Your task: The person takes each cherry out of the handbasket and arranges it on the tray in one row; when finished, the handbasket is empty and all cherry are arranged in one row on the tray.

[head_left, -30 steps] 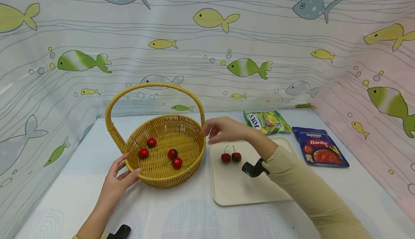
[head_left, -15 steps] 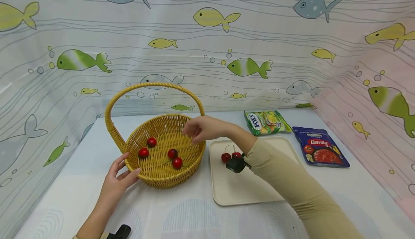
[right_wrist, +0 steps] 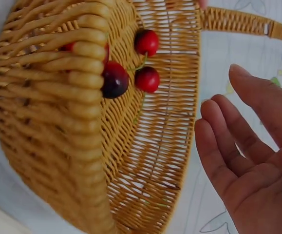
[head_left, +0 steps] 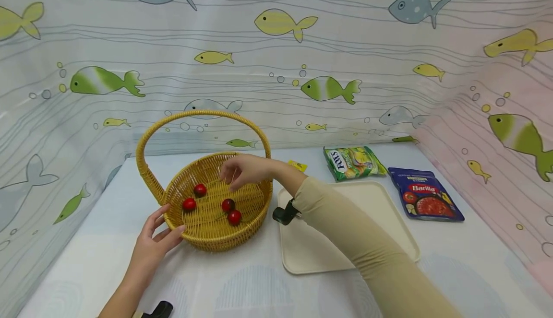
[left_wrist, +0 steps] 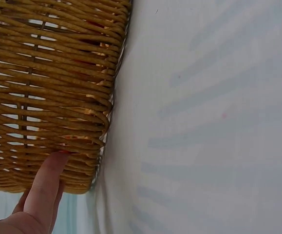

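At the left, the left hand (head_left: 155, 239) rests on the outside of a yellow wicker basket (head_left: 216, 243), thumb and fingers spread apart along its rim; the left-wrist view shows a fingertip against the weave. The basket stands upright on the white surface (head_left: 242, 289), its tall handle arching overhead. Inside lie four red cherries (head_left: 188, 205): two near the left wall and two darker-topped ones close together toward the middle. The right hand (head_left: 246, 170) hangs over the basket's right half, fingers loosely bent, thumb apart, holding nothing. Behind its wrist, a small yellow packet (head_left: 298, 166) shows partly. Right of the basket lies a cream tray (head_left: 380, 207), partly covered by the beige right sleeve (head_left: 358, 231). Behind the tray lies a green FOX'S bag (head_left: 354, 163); farthest right, a blue Barilla pouch (head_left: 425, 194) lies flat.
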{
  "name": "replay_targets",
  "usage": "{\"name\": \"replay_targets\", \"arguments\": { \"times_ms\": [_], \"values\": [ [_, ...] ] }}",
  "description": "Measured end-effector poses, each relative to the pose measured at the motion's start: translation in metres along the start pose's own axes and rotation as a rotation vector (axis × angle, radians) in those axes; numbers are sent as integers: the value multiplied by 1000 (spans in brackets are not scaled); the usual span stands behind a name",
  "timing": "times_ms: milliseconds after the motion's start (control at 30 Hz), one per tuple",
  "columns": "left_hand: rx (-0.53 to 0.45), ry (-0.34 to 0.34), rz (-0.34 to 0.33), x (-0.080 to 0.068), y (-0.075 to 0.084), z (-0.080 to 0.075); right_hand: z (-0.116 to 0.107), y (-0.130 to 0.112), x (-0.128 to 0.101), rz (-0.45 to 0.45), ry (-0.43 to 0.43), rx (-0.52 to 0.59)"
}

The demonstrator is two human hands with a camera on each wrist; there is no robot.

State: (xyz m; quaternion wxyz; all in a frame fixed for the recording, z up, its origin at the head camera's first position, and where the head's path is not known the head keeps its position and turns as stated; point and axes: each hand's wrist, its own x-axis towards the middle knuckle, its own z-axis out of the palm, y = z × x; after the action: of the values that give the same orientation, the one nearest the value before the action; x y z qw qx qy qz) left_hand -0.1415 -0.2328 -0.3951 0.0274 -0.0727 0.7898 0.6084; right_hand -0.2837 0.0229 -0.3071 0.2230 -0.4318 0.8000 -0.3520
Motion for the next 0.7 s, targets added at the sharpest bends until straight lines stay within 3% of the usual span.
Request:
{"name": "replay_targets", "arguments": {
  "times_ms": [267, 467, 700],
  "values": [
    [-7, -1, 40, -1, -1, -1, 5, 11, 28, 57, -5, 76],
    [-12, -13, 53, -1, -2, -2, 5, 17, 46, 80, -17, 75],
    [-10, -11, 42, -1, -2, -2, 10, 19, 61, 68, -152, 57]
  ]
}}
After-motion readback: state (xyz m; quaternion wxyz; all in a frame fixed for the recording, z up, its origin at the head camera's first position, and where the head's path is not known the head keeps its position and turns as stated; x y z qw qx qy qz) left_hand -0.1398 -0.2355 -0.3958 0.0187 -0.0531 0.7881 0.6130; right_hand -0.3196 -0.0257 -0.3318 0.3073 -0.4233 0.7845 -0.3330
